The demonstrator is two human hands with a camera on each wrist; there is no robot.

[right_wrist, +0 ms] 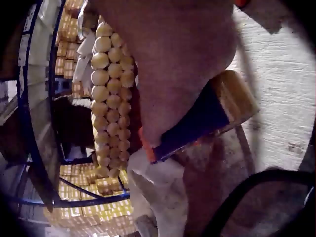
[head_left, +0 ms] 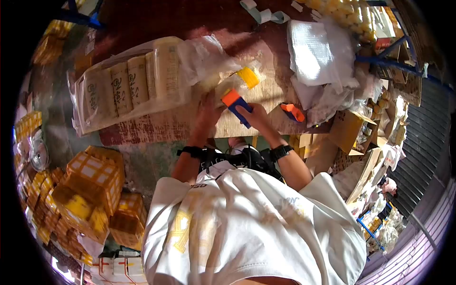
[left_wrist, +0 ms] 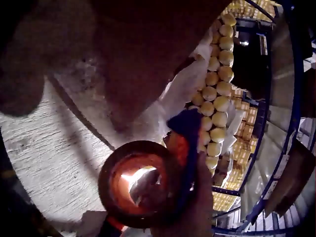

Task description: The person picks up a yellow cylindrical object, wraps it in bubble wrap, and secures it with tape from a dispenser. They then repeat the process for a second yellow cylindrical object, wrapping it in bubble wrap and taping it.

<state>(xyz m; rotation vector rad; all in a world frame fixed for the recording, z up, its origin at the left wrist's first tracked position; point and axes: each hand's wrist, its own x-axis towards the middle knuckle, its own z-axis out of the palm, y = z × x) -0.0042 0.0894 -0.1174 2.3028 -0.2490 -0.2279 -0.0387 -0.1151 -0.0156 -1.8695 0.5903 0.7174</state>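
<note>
In the head view my right hand (head_left: 258, 118) grips a blue and orange tape dispenser (head_left: 241, 113). A tape roll (left_wrist: 142, 224) on it faces the left wrist camera, its ring showing an orange inside. The right wrist view has the fingers wrapped over the dispenser's blue body (right_wrist: 200, 118). My left hand (head_left: 207, 114), blurred and shaded, is just left of the dispenser, by the end of a clear plastic bag (head_left: 202, 54). Whether its fingers hold anything I cannot tell. Several pale wrapped bundles (head_left: 137, 80) with dark print lie inside the bag.
Beyond the dispenser lies a yellow piece (head_left: 248, 77) on the worn wooden table (head_left: 161, 124). Another orange and black item (head_left: 292, 112) sits right of my right hand. Clear plastic bags (head_left: 313, 52) are stacked at the right. Taped boxes (head_left: 97, 173) crowd the floor at left.
</note>
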